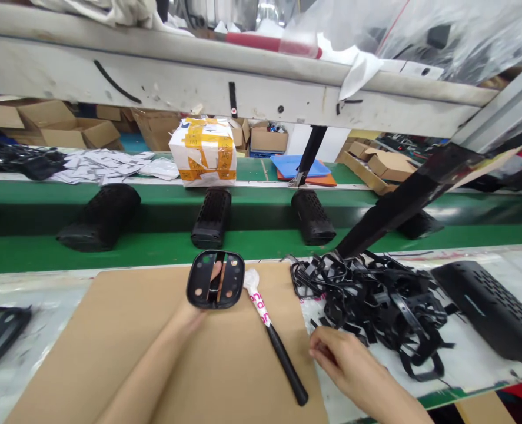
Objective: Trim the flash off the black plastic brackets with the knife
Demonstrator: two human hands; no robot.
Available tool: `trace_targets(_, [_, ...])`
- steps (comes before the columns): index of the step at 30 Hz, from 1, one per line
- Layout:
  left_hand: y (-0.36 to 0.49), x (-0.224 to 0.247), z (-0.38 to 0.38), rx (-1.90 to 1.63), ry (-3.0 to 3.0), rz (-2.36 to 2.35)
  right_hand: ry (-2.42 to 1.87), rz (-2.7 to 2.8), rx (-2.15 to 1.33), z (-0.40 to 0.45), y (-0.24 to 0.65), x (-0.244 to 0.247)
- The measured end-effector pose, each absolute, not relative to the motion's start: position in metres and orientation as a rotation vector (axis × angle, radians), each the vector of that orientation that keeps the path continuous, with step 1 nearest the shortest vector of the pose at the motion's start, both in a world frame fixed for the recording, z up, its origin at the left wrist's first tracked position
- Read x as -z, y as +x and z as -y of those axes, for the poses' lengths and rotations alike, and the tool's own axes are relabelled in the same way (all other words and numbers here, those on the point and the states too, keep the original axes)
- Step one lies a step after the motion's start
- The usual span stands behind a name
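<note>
Nearest to the person, the right hand [349, 359] rests low on the desk [49, 353], right at the edge of the brown cardboard sheet [132, 330]. Its fingers are bent and pinched around something small and dark, too small to tell what it is. Just past this hand lies a big messy pile of black plastic strips [375, 300].

Between the two hands lies a tool with a black handle [276, 341]. Its far end is wrapped in white cloth. It rests on the cardboard and no hand touches it.

The left hand [190, 318] reaches farther out and holds up a flat black plastic cover [215, 279]. The cover has round holes and a long slot, and fingers show through them from behind. So the cover sits at the far edge of the cardboard, in the left hand, well apart from the right hand.

To the right, a long black grille shell [485, 306] lies on the desk.

Farther away runs a green conveyor belt [155, 250] with black speaker bodies [211, 218] lying on it in a row. Behind the belt stand a white box with yellow tape [204, 151], some white papers [106, 165] and cardboard boxes [66, 126].
</note>
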State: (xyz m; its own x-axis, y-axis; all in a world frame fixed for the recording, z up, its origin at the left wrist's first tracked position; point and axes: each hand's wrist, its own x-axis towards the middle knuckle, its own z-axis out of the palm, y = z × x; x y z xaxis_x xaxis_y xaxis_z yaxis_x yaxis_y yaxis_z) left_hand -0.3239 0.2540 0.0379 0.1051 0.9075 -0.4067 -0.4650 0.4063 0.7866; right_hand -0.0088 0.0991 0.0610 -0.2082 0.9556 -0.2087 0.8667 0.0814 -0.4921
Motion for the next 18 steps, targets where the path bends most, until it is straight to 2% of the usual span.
trace_targets(7, [-0.332,-0.022,-0.259,-1.196,0.442,-1.030,-2.072,2.230,-0.809,-0.093,-0.015,-0.057])
trace_targets(11, [-0.333,-0.021,-0.256,-1.171,0.368,-0.991,-1.968,2.216,-0.911,-0.093,-0.023,-0.062])
trace_targets(18, [-0.328,-0.014,-0.257,-1.184,0.331,-1.030,-1.542,1.139,-1.447,-0.140,-0.020,-0.066])
